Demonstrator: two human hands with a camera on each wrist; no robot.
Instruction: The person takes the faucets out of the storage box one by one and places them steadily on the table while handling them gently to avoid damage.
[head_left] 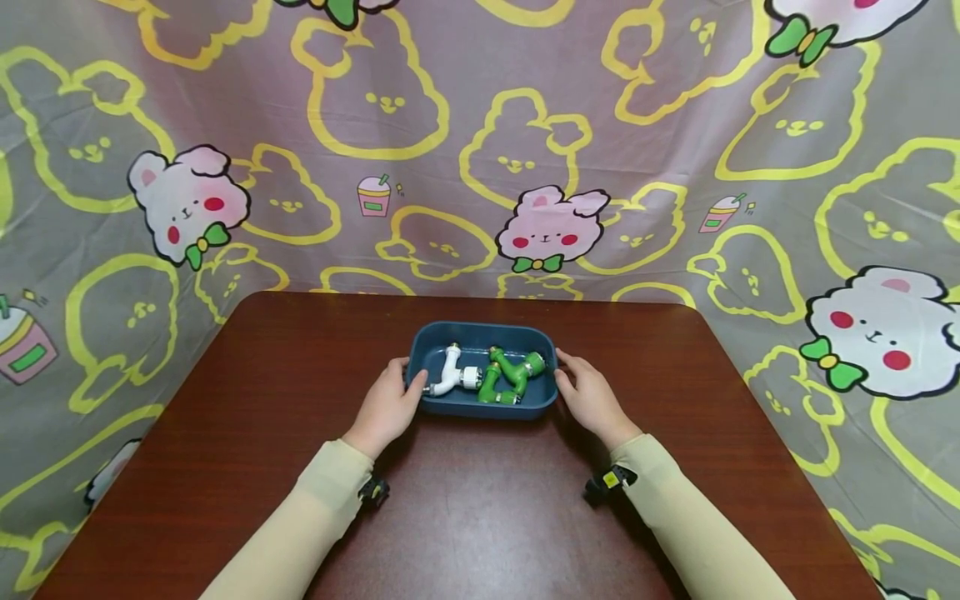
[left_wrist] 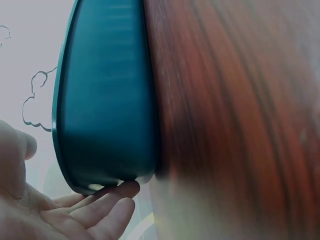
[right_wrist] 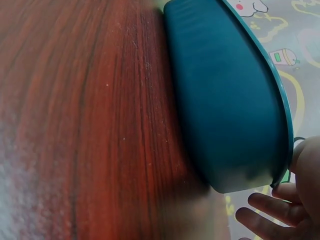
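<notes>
A dark blue plastic basin (head_left: 480, 411) sits on the table. Inside, on its left, lies a white faucet (head_left: 450, 373); green faucets (head_left: 517, 375) lie overlapping on the right, and I cannot tell exactly how many. At the basin's left end is my left hand (head_left: 386, 407), its fingertips touching the outer end wall in the left wrist view and its thumb spread above the rim. My right hand (head_left: 595, 402) is at the opposite end. In the right wrist view, its extended fingers (right_wrist: 270, 207) are beside the end wall, one close to the rim.
The reddish-brown wooden table (head_left: 480, 517) extends on every side of the basin. A grey cloth (head_left: 450, 167) with cartoon animals hangs behind the table and along both sides. Small black wrist cameras (head_left: 373, 492) are strapped at both sleeves.
</notes>
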